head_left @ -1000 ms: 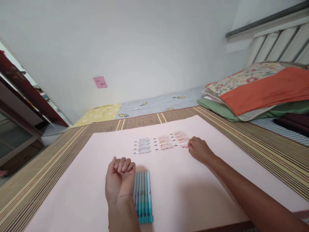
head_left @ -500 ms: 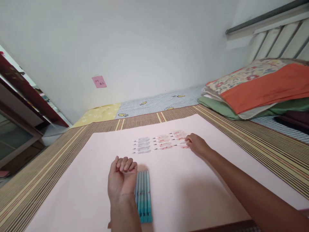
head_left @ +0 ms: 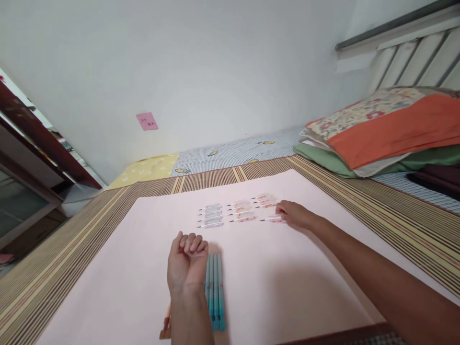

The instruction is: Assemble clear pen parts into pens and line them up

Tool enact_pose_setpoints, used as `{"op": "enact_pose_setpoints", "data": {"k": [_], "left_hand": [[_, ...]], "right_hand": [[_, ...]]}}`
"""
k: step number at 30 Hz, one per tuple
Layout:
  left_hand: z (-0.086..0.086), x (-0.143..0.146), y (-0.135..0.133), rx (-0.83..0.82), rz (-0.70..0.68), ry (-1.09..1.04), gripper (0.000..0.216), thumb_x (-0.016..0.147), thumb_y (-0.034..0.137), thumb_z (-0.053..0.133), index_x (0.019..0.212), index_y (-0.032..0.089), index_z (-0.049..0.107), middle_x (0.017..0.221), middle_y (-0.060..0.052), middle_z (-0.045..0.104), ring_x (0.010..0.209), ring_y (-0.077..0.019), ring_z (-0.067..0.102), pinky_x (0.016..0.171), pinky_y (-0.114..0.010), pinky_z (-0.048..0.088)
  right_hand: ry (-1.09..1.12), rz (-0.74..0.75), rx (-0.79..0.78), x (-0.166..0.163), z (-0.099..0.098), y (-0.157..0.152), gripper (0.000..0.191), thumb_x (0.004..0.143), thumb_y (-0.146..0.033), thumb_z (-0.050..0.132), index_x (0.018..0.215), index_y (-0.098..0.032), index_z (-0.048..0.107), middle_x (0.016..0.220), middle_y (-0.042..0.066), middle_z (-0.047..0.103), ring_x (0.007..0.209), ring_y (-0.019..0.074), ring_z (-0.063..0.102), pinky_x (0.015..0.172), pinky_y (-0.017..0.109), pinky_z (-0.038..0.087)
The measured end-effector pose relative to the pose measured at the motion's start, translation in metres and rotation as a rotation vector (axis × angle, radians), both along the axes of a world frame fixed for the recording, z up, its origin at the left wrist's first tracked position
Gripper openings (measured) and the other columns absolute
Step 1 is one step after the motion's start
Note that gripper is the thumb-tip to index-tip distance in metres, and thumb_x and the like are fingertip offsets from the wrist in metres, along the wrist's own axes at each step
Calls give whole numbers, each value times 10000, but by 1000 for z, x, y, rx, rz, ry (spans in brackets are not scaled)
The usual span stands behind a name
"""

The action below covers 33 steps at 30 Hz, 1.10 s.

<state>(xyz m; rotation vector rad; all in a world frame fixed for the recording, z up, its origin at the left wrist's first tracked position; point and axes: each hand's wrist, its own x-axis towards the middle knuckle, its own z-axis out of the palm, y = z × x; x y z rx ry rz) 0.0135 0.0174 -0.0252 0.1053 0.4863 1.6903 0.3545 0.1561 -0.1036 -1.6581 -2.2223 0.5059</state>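
My right hand is closed in a pinch at the right end of a slim white pen with a dark tip, lowest in the right-hand column. Pens with pinkish patterned barrels form the middle column. To the left is a column of clear-barrelled pens. All their tips point left. My left hand rests palm up, fingers curled in, with nothing visible in it. Beside its wrist lie several blue-green pens in a row, partly hidden by the hand. Orange-brown pen ends peek out left of my forearm.
Everything lies on a large pale pink sheet over a striped mat. Folded bedding is piled at the right, below a radiator. A pink note is stuck on the wall behind.
The pen at my right hand has shifted slightly toward me. My left hand has moved a little right, covering more of the blue-green pens and exposing the orange-brown ends.
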Motion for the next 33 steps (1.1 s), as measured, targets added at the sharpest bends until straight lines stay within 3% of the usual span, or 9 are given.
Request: {"op": "enact_pose_setpoints", "data": {"k": [7,10,14,20,24,26,27,30,33], "left_hand": [[-6,24,10,-130,-28,-24,332,917,150,512,622,190,367,517,69,311,435,-73,348,449,-205,298],[-8,52,13,-246,-88,59,204,947,138,494,751,147,551,609,18,492,476,-65,443,455,-170,359],[-16,85,14,-393,-204,170,80,910,181,625,903,102,635,769,-68,635,597,-94,607,496,-163,463],[-31,92,16,-291,-155,149,164,904,49,579,759,92,642,664,-47,619,563,-76,606,542,-146,520],[-33,90,18,-291,-85,80,207,910,-10,502,852,71,684,704,-72,644,601,-85,636,574,-149,540],[-33,92,19,-274,-63,120,190,894,-19,529,919,68,696,747,-83,664,623,-82,644,573,-138,533],[-32,93,18,-265,-41,157,178,885,-18,553,938,69,699,764,-83,671,631,-79,645,570,-130,528],[-29,95,18,-249,10,195,170,873,-20,579,957,67,698,785,-79,676,639,-71,642,571,-119,522],[-28,93,18,-270,-99,33,219,899,-34,507,976,61,690,823,-97,681,645,-71,643,590,-133,537]], "right_hand": [[83,-18,42,-11,19,-14,177,818,-109,462,763,-174,617,864,68,660,791,189,569,698,265,373],[141,23,26,-31,35,-26,177,828,-153,482,752,-177,639,824,59,674,769,191,582,677,265,392],[338,152,-22,-70,58,-52,166,812,-196,559,918,-172,684,864,39,693,790,172,604,718,259,433],[546,333,-140,-103,87,-78,152,824,-287,603,859,-173,698,784,14,678,742,163,599,677,265,439],[567,207,39,-81,75,-57,232,878,-331,529,913,-183,704,909,49,727,852,196,641,752,292,465],[311,38,125,-61,58,-41,236,895,-277,469,899,-187,688,929,51,724,839,189,633,715,275,444],[115,-27,119,-51,49,-33,251,899,-232,431,898,-201,680,927,38,718,818,176,626,689,261,426],[-59,-72,85,-25,25,-18,213,806,-103,465,723,-184,644,840,55,689,726,171,582,644,266,357],[-168,-52,55,-15,13,-11,174,742,-59,509,661,-172,613,835,65,672,685,163,550,629,273,305]]}}
